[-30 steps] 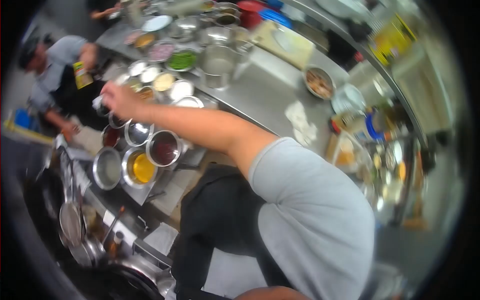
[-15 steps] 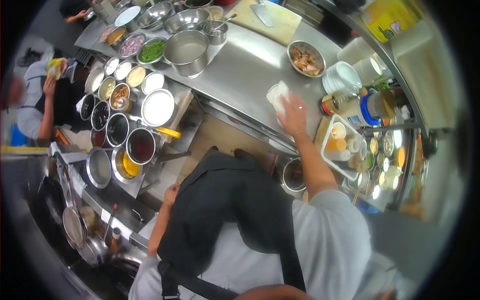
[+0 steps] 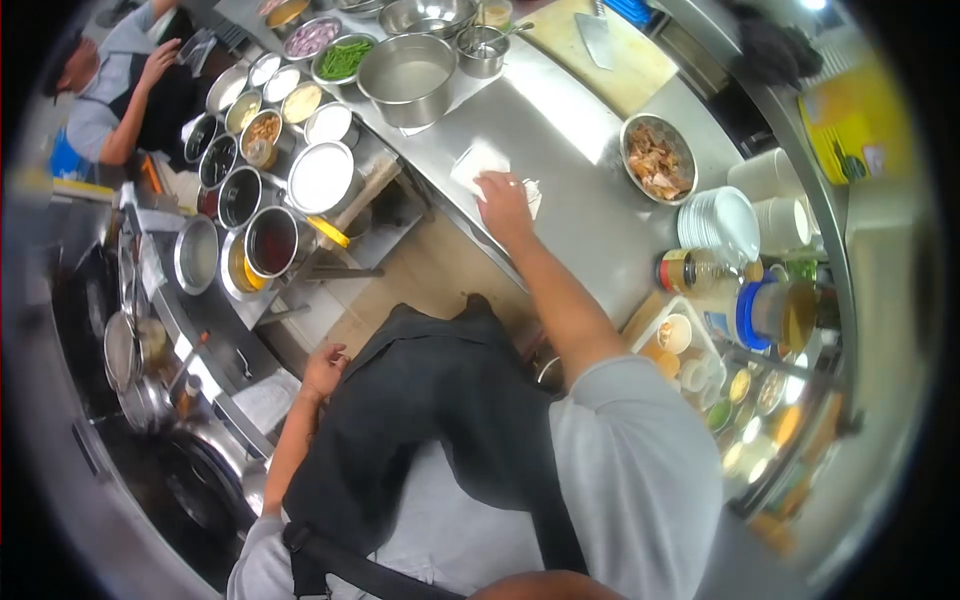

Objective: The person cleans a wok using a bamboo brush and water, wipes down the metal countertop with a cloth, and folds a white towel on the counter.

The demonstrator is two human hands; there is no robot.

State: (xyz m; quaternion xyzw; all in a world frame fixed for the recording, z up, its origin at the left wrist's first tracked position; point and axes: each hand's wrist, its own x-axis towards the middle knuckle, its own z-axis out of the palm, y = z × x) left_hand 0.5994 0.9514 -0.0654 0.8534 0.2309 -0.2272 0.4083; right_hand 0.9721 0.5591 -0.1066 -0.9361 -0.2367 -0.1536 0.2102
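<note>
My right hand (image 3: 505,206) presses on a white cloth (image 3: 480,168) lying on the steel counter (image 3: 560,255); the fingers are bent over it and part of the cloth shows on both sides. Low beside the black apron (image 3: 420,370), my left hand (image 3: 325,370) hangs with its fingers apart and nothing in them. A large steel pot (image 3: 407,80) stands up the counter from the cloth. To the right of the cloth is a steel bowl of cooked meat pieces (image 3: 657,160).
Pots and tins of sauces and ingredients (image 3: 272,242) crowd the left stand. A cleaver (image 3: 594,42) lies on a cutting board (image 3: 640,72). Stacked white plates (image 3: 718,222) and jars stand right. Woks (image 3: 200,480) are lower left. A co-worker (image 3: 120,90) is upper left.
My right hand has moved from over the left pots to the cloth, then slid the cloth leftward along the counter. The view has shifted. The co-worker now holds a clear container instead of the yellow packet.
</note>
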